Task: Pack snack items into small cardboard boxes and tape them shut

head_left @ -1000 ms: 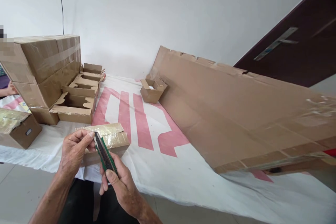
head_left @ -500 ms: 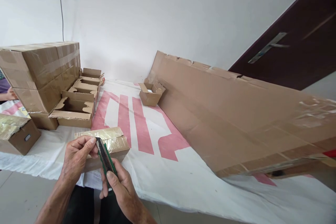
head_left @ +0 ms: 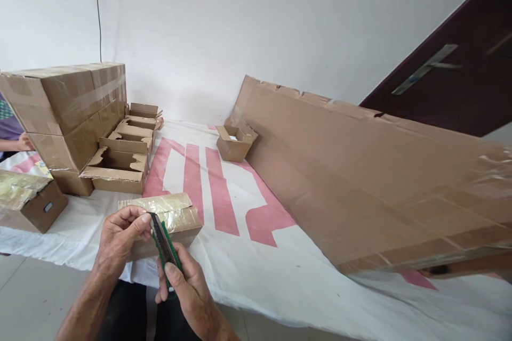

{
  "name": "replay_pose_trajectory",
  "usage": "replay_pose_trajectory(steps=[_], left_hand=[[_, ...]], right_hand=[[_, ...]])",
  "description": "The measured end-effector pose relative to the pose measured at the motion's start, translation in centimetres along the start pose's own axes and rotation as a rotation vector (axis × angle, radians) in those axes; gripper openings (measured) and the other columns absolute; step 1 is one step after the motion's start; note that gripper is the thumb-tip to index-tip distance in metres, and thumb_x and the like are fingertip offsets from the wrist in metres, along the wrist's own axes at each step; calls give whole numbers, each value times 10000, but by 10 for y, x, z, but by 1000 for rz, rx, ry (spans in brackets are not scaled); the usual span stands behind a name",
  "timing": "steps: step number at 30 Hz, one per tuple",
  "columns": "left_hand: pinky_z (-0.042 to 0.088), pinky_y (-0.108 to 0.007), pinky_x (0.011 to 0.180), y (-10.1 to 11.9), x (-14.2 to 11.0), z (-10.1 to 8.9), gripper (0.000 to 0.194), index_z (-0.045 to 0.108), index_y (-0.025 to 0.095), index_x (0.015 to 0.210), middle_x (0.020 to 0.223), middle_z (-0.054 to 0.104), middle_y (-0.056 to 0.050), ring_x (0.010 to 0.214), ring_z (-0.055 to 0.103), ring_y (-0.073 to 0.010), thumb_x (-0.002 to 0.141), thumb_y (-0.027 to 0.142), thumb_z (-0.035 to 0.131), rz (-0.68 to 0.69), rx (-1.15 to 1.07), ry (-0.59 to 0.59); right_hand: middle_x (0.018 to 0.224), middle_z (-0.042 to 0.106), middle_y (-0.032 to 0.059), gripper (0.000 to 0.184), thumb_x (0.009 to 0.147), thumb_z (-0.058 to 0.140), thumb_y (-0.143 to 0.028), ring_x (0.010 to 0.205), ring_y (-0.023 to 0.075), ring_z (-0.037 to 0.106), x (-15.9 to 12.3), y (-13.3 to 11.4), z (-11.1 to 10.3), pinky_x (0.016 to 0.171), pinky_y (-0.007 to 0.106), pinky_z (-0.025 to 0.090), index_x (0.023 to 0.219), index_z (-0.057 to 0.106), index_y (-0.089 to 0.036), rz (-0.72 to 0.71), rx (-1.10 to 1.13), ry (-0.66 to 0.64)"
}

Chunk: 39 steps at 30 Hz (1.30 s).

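Note:
My right hand is wrapped round the green and black body of a utility knife, thumb along its side. At the knife's upper end, my left hand pinches the dark tip between thumb and fingers. Whether any blade sticks out there I cannot tell. Just behind both hands lies a closed cardboard box with shiny tape across its top, partly hidden by my hands and the knife.
Stacked taped boxes stand at left, open boxes beside them. Another taped box sits at far left, near a person's hand. A small open box touches a large leaning cardboard sheet. White-and-pink cloth covers the table.
The view has turned slightly left, so everything appears a little further right. Both hands keep the same hold on the utility knife, with scarcely any movement.

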State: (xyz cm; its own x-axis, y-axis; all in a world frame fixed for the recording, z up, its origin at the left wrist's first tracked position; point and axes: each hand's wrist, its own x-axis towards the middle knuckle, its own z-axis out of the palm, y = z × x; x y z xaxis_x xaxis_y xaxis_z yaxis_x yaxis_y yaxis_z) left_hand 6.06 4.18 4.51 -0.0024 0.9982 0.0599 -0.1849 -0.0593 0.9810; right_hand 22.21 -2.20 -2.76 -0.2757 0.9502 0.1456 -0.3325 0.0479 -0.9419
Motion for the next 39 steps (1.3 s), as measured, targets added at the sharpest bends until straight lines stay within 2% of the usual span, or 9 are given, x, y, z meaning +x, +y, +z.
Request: replay_pose_trajectory(steps=[6, 12, 17, 21, 24, 28, 32, 34, 39], left_hand=[[460, -247, 593, -3, 0, 2, 419, 722, 178, 655, 558, 642, -9, 555, 561, -134, 711, 539, 929, 13, 58, -12], [493, -235, 615, -13, -7, 2, 407, 757, 170, 701, 592, 658, -2, 571, 578, -122, 686, 521, 964, 1, -46, 61], [538, -243, 648, -6, -10, 6, 466, 761, 163, 695, 665, 707, -26, 623, 631, -139, 631, 559, 1000, -33, -148, 101], [552, -260, 658, -7, -7, 5, 481, 764, 159, 724, 684, 708, -43, 644, 633, -155, 701, 604, 945, 8, -116, 85], [532, -253, 638, -12, -2, 0, 436, 783, 166, 782, 716, 707, -36, 639, 616, -151, 717, 570, 935, 51, -38, 66], [467, -235, 575, -13, 2, -2, 389, 750, 173, 682, 667, 658, -19, 594, 551, -131, 731, 518, 922, 101, 88, -27], [471, -245, 572, -5, -2, 2, 386, 750, 171, 654, 621, 656, -24, 574, 553, -138, 703, 507, 933, 27, 110, -49], [485, -240, 599, -2, -4, 4, 372, 759, 172, 663, 638, 680, -28, 596, 579, -139, 707, 496, 937, -2, 91, -16], [483, -230, 597, -3, -5, 3, 434, 741, 174, 607, 593, 683, -31, 579, 594, -136, 666, 547, 956, -32, 70, 40]], right_hand=[[824, 545, -41, 420, 1057, 584, -624, 553, 75, 496, 0, 3, 5, 559, 269, 584, 1136, 604, -212, 10, 6, 40], [781, 512, -58, 440, 1044, 592, -646, 525, 59, 437, 2, 6, 13, 521, 235, 551, 1108, 607, -211, -1, 67, 53], [778, 529, -59, 452, 1038, 589, -667, 512, 58, 442, 4, 5, 13, 517, 237, 545, 1089, 589, -217, -22, 104, 57], [786, 522, -54, 444, 1049, 569, -660, 531, 63, 458, 1, 4, 10, 537, 235, 543, 1068, 586, -217, -41, 38, 36], [804, 521, -47, 439, 1052, 558, -656, 550, 71, 474, 0, 2, 8, 557, 239, 547, 1061, 591, -219, -41, -27, 21], [768, 536, -46, 444, 1046, 570, -653, 544, 78, 509, 0, 1, 5, 567, 237, 516, 997, 593, -212, -37, -101, 17], [754, 532, -43, 475, 1064, 527, -651, 518, 75, 469, 0, 1, 4, 519, 224, 459, 1091, 658, -195, -29, -165, 92], [734, 513, -46, 506, 1067, 512, -659, 525, 84, 464, -1, 2, 5, 524, 230, 461, 1166, 679, -191, -20, -192, 122], [685, 487, -53, 540, 1064, 501, -673, 535, 96, 472, -2, 2, 7, 550, 239, 473, 1176, 698, -182, -25, -212, 141]])
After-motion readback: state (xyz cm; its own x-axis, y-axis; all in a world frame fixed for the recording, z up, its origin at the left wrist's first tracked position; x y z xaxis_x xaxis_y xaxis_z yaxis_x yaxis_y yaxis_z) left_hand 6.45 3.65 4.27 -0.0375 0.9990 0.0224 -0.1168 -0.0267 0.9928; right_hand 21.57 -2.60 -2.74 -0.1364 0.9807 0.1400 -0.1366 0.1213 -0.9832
